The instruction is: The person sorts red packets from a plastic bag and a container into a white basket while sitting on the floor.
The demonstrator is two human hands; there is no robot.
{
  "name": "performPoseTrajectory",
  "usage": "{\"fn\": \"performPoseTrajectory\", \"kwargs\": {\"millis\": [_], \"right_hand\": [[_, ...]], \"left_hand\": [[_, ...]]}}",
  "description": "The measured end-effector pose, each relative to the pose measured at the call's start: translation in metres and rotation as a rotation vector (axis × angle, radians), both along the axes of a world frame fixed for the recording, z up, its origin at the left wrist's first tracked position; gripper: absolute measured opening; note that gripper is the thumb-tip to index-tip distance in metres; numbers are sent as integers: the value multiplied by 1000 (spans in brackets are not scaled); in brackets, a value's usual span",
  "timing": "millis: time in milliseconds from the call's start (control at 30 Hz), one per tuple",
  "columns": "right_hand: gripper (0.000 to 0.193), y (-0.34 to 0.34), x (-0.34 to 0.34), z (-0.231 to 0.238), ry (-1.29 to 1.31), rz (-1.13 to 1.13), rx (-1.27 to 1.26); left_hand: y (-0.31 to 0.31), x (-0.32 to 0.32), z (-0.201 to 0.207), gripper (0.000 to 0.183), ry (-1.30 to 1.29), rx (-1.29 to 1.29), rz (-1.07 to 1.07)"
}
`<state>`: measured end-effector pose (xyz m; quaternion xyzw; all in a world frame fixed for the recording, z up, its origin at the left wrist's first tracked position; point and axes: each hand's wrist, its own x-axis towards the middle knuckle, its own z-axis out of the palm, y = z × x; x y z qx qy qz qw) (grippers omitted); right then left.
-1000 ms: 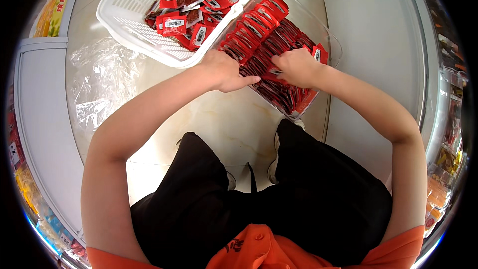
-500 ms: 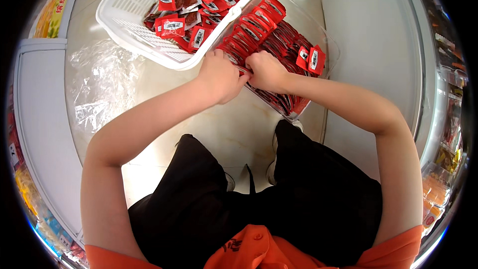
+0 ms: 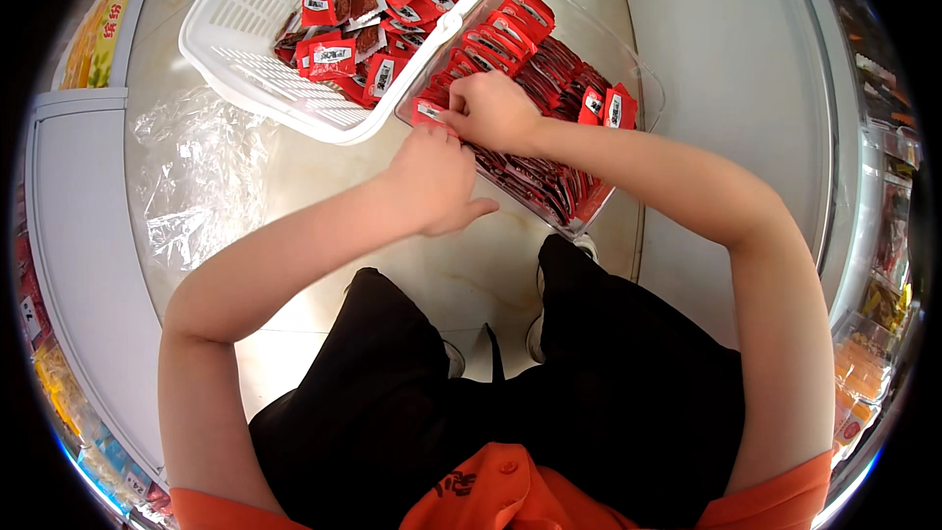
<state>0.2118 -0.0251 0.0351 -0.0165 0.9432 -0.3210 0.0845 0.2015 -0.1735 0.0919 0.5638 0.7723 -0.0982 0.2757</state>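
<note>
My left hand by the clear box, thumb spread wide, my right hand over the box, beside a red packet in its left corner, can't tell if pinching it

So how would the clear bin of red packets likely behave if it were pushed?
The clear bin would probably keep its shape: its walls look smooth and stiff. Packed with rows of red packets, it may feel fairly heavy. Packets lying flatter on top could slide.

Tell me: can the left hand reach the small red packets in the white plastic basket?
Probably yes: the left hand is near, and the open basket leaves the red packets uncovered.
</note>
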Motion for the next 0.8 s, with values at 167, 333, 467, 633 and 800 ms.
{"fn": "performPoseTrajectory", "kwargs": {"millis": [167, 333, 467, 633, 800], "right_hand": [[19, 64, -16, 31, -11, -39, 115], [21, 121, 10, 43, -413, 88, 674], [19, 138, 40, 15, -309, 136, 712], [21, 137, 28, 20, -258, 256, 595], [23, 108, 23, 19, -144, 2, 354]], "left_hand": [[22, -27, -3, 83, -249, -237, 78], [7, -23, -23, 86, -110, -28, 74], [24, -33, -10, 89, -254, -234, 96], [27, -34, -12, 92, -273, -240, 144], [27, -28, -8, 99, -191, -240, 191]]}}
